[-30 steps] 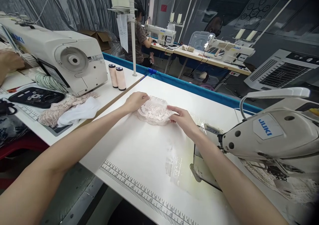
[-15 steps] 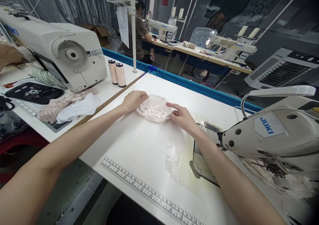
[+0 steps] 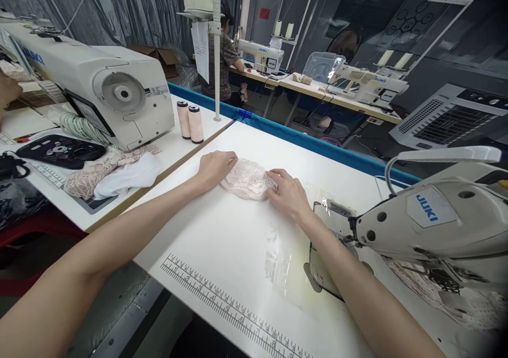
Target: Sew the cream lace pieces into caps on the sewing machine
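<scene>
A pale pink lace piece (image 3: pixel 249 181), rounded with a scalloped edge, lies on the white sewing table (image 3: pixel 222 226). My left hand (image 3: pixel 217 168) pinches its far left edge between thumb and fingers. On the opposite side, my right hand (image 3: pixel 289 191) has its fingers closed on the right edge of the lace. To the right of my right forearm is a JUKI sewing machine (image 3: pixel 436 210), with its metal needle plate (image 3: pixel 327 268) partly hidden by that arm. More lace (image 3: pixel 428 294) sits beyond the machine head.
Two pink thread spools (image 3: pixel 195 124) stand on the neighbouring table by another sewing machine (image 3: pixel 123 91). A phone (image 3: pixel 61 150), crumpled lace (image 3: pixel 89 178) and white cloth (image 3: pixel 129 177) lie there. A co-worker's hand (image 3: pixel 8 91) shows at far left. A ruler scale (image 3: pixel 230 305) marks the front edge.
The view has shifted slightly, so everything sits a little lower. My right hand's fingers have drawn further over the lace's right edge. A co-worker's hand has come into view at far left.
</scene>
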Demonstrator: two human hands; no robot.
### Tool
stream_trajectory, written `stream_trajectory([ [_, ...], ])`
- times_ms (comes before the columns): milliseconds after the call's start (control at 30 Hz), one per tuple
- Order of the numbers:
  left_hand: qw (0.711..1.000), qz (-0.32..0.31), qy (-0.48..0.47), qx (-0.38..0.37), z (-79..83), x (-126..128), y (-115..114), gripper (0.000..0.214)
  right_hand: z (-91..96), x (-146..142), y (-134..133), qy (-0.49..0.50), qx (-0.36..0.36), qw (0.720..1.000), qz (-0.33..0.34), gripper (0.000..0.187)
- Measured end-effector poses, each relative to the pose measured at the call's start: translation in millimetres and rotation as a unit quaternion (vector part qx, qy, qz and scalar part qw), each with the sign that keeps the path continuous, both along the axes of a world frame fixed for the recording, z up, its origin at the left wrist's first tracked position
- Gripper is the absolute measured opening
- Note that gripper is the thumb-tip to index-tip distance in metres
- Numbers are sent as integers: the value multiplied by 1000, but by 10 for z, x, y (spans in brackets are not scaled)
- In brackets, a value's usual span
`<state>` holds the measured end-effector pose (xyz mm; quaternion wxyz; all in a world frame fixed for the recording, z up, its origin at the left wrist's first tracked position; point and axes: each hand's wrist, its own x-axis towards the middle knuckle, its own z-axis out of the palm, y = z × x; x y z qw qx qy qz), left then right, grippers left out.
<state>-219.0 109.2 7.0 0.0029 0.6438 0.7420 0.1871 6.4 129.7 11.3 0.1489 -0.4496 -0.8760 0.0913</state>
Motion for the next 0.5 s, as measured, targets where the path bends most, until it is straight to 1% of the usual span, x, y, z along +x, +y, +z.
stream_trajectory([
  [100,1000,-4,12,4,-24,1,-13,32,0,6,-38,-46,51,998,-4,42],
  [233,999,-20,26,20,-65,7,-32,33,-24,26,-63,-88,99,991,-3,39],
  [400,998,-30,25,50,-99,-5,-50,34,-71,50,-61,-108,130,986,-2,38],
  [500,995,-54,14,81,-77,-10,-50,35,-60,98,-117,-107,138,985,-2,38],
])
